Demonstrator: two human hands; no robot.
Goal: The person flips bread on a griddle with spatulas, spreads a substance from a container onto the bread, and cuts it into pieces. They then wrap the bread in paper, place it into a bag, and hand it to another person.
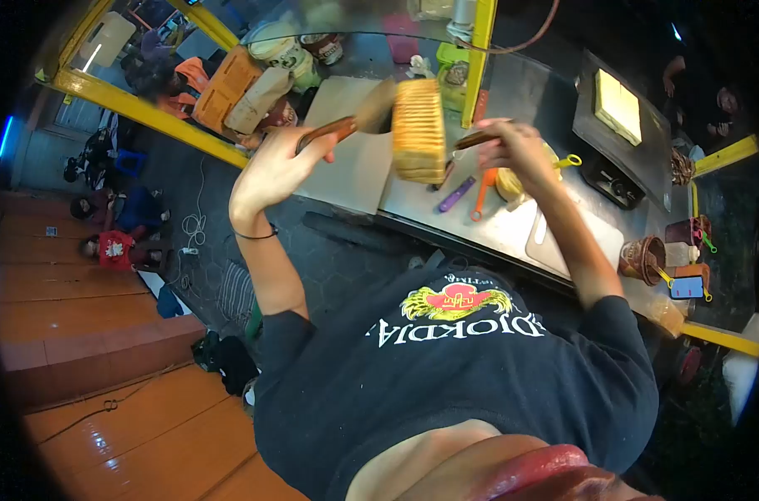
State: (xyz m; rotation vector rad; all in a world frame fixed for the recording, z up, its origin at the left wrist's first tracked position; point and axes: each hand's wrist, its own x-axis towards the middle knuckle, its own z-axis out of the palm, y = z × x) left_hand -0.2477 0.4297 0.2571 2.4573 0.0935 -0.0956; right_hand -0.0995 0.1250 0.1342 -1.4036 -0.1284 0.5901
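A tall stack of toasted bread slices [418, 129] is held up on its side over the metal counter [513, 83], squeezed between two tools. My left hand [272, 171] grips the brown wooden handle of a flat spatula [358, 119] whose blade presses on the stack's left side. My right hand [517, 149] grips a second wooden-handled tool [478, 138] against the stack's right side. Both arms reach out from my dark printed shirt [454, 359].
A griddle [596, 138] at the right carries a pale yellow block [617, 104]. Purple and orange utensils [467, 196], a white board [563, 242], brown jars [642, 259] and a phone [687, 286] lie on the counter. Tins [287, 52] stand behind yellow frame bars [479, 58]. People sit on the floor [112, 242].
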